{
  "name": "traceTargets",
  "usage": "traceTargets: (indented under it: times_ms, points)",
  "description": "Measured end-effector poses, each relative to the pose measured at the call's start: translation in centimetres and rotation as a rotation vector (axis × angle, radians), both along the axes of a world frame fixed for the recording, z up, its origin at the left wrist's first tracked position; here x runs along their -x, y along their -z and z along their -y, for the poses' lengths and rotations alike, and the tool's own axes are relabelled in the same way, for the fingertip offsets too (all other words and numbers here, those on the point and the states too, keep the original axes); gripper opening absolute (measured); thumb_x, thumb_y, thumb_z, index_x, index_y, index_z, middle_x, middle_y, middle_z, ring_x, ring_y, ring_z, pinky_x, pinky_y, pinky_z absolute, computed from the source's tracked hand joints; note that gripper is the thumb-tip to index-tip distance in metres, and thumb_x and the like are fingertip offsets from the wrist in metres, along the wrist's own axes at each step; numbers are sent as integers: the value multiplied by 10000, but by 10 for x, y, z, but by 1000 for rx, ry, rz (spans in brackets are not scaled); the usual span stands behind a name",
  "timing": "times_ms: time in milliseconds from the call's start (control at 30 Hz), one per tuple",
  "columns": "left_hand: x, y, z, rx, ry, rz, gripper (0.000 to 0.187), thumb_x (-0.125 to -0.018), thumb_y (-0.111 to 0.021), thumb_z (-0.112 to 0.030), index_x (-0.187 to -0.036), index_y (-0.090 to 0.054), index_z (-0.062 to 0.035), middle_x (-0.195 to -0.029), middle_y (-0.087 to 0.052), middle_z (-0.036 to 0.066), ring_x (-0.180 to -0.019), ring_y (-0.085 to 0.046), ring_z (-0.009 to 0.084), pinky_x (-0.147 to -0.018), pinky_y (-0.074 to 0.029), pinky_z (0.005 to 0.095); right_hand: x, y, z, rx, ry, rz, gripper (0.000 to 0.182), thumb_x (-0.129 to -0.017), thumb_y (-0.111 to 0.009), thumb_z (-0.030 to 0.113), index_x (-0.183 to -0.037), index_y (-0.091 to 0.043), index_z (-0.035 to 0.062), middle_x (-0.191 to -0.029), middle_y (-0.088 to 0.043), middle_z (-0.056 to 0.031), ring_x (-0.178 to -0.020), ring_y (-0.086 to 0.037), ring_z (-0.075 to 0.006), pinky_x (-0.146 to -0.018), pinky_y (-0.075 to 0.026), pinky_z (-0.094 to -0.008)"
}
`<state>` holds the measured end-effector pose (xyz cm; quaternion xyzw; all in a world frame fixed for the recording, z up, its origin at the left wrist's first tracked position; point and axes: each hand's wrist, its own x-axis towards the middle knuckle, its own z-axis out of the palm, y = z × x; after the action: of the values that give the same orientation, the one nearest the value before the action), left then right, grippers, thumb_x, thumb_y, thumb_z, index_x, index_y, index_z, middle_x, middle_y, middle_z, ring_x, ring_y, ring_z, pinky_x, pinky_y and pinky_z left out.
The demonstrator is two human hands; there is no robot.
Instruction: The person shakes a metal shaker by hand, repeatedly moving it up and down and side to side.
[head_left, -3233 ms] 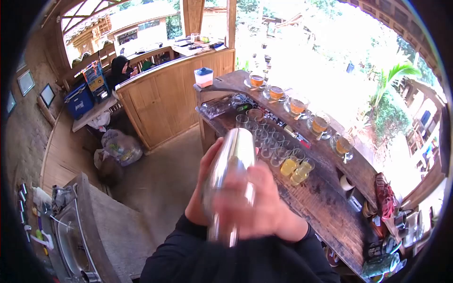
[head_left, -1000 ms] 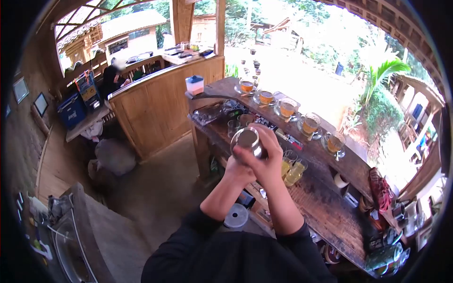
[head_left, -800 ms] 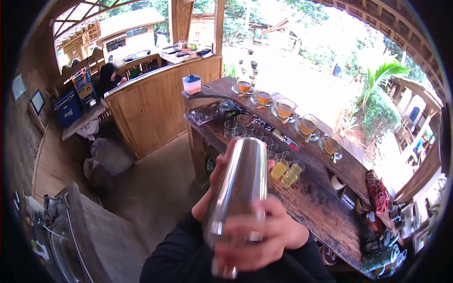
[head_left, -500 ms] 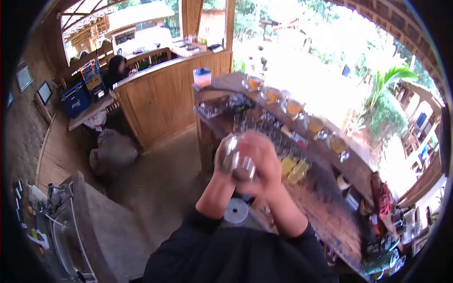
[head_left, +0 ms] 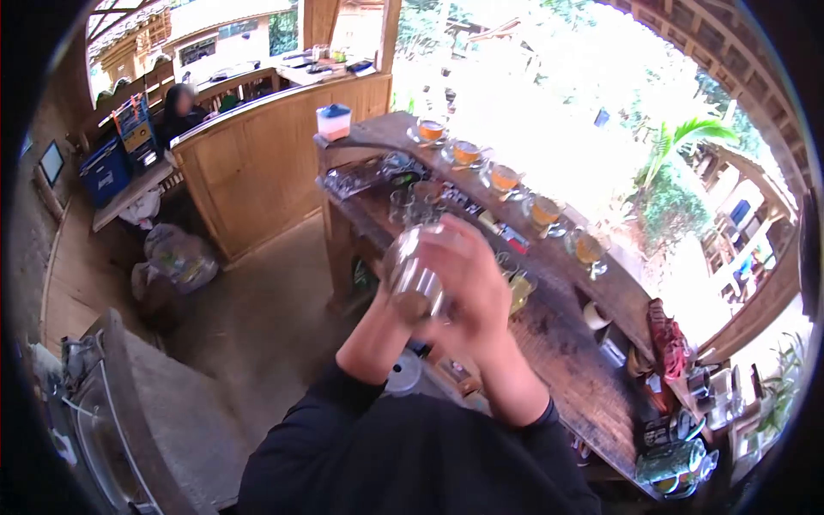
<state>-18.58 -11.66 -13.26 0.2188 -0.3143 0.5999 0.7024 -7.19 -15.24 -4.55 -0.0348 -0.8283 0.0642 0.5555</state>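
A shiny metal shaker [head_left: 418,287] is held up in front of the chest, tilted, its rounded end toward the lower side. My right hand [head_left: 468,279] wraps round its right side, somewhat blurred. My left hand [head_left: 384,296] grips it from the left and is partly hidden behind the metal. Beyond the hands, several glass cups of orange drink [head_left: 503,178] on saucers stand in a row along the raised wooden counter [head_left: 378,131]. Yellowish glasses [head_left: 520,290] show just right of my right hand on the lower worktop [head_left: 566,352].
A tub with a blue lid [head_left: 334,122] stands at the counter's far end. Behind a wooden partition [head_left: 266,163] sits a person [head_left: 180,110] near a blue cooler [head_left: 106,172]. A sink [head_left: 112,438] is at lower left; jars [head_left: 669,463] are at lower right.
The view has swung a little, so the counter and cups appear further left. Both hands still hold the shaker, which has shifted slightly left and tilted differently.
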Motion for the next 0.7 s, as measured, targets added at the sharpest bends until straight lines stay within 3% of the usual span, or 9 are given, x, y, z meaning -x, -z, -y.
traceTargets:
  times_ms: [67, 200, 300, 333, 400, 467, 533, 600, 700]
  points:
    - [17, -56, 39, 246, 355, -394, 543, -932, -455, -454, -1320, -378, -81, -1196, -513, 123, -1117, -547, 296, -889, -516, 398, -22, -12, 33, -409, 33, 161, 244, -783, -646, 224, -1010, -635, 136, -1124, -632, -56, -1066, -598, -256, -941, -416, -486]
    - [-5, -61, 39, -152, -341, -236, 606, -908, -445, -531, -1295, -430, -64, -1177, -556, 187, -1027, -595, 350, -792, -555, 428, -14, -8, 45, -603, -225, -141, 177, -788, -638, 217, -957, -626, 168, -1102, -638, -16, -1061, -601, -267, -927, -420, -486]
    - [14, -26, -1, 246, 90, -443, 546, -919, -409, -515, -1214, -492, -63, -1162, -565, 166, -995, -606, 291, -858, -513, 449, -7, -6, 8, -347, 47, 47, 307, -743, -682, 271, -1000, -591, 130, -1086, -631, -84, -1039, -598, -292, -891, -442, -458]
    - [11, -5, -9, 82, -792, -866, 476, -939, -394, -442, -1185, -516, -53, -1150, -574, 144, -980, -605, 260, -905, -484, 432, -2, 5, -19, -160, 11, 13, 346, -713, -707, 232, -1004, -598, 78, -1077, -613, -146, -1050, -574, -335, -878, -453, -455]
    - [1, -15, -8, 618, 61, -155, 411, -954, -382, -379, -1142, -539, -50, -1120, -585, 114, -1000, -595, 254, -919, -479, 405, 7, 5, -26, 154, 119, -125, 436, -677, -706, 239, -1043, -590, 32, -1107, -592, -169, -1048, -556, -372, -902, -436, -498]
    - [1, 27, -38, 359, 134, -100, 403, -956, -421, -351, -1229, -480, -61, -1145, -567, 132, -1041, -583, 261, -902, -497, 405, -5, -11, -3, -46, 95, -44, 443, -668, -714, 277, -1027, -600, 45, -1093, -612, -145, -1051, -563, -360, -886, -441, -483]
    - [10, -66, 36, 191, 281, -376, 525, -945, -435, -422, -1317, -399, -53, -1198, -542, 165, -1080, -574, 275, -849, -531, 412, -14, -18, 33, -351, -24, -19, 308, -701, -659, 112, -1006, -621, 127, -1115, -630, -29, -1063, -590, -305, -933, -415, -467]
    - [7, -63, 39, -44, -142, -393, 638, -920, -439, -515, -1348, -377, -47, -1212, -539, 195, -1073, -586, 294, -795, -555, 414, -4, -4, 48, -618, -225, -197, 181, -803, -604, 170, -977, -629, 212, -1114, -637, 60, -1067, -602, -262, -966, -373, -481]
    - [13, -62, 31, 50, -91, -377, 636, -909, -434, -549, -1287, -448, -38, -1172, -562, 204, -1019, -610, 305, -786, -558, 413, -11, 1, 35, -627, -108, -126, 231, -775, -657, 196, -1004, -626, 199, -1134, -626, 4, -1089, -587, -262, -975, -376, -468]
